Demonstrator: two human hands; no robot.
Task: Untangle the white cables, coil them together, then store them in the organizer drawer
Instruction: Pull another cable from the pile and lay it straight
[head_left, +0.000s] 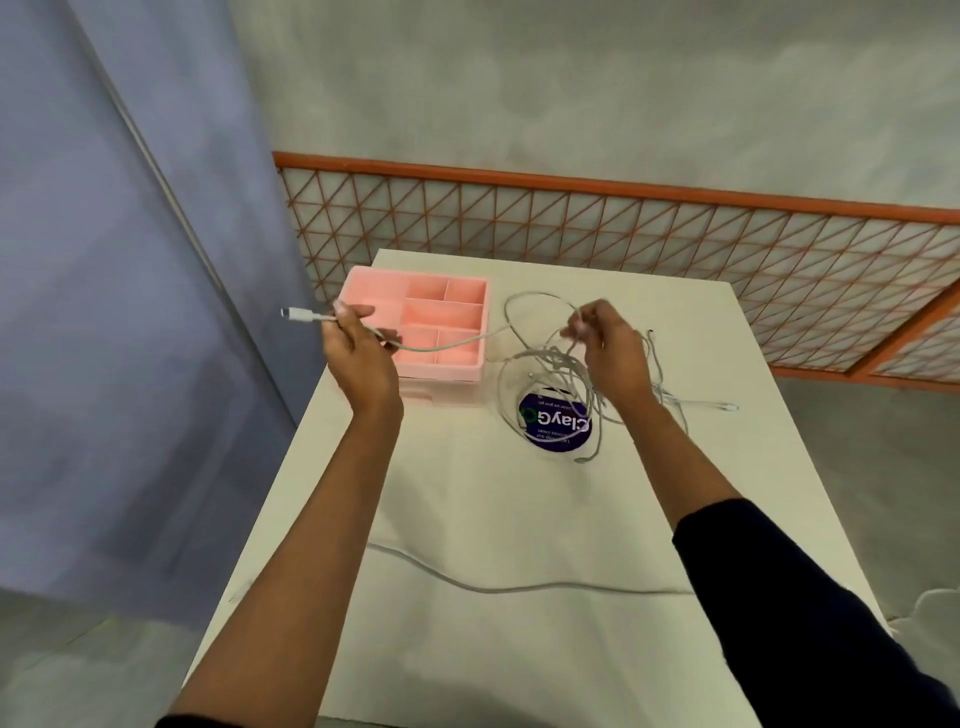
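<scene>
The left hand (358, 343) is raised above the white table's (467, 649) 10 o'clock corner, its fingers pinched round one white cable end, so that the connector (298, 314) sticks out toward 9 o'clock and the cord trails away toward 3 o'clock across the pink organizer (421, 306). The right hand (608, 343) is lifted at about 1 o'clock from the table's middle, fingertips closed on strands of the tangled white cables (561, 364), whose loops hang down and spread over the tabletop around a round dark blue sticker (556, 423). The organizer sits at the table's 11 o'clock, its open top compartments showing nothing in them; its drawer front is mostly hidden behind the left wrist. Another stretch of white cable (519, 587) lies loose across the near part of the table, at 6 o'clock from the tangle.
</scene>
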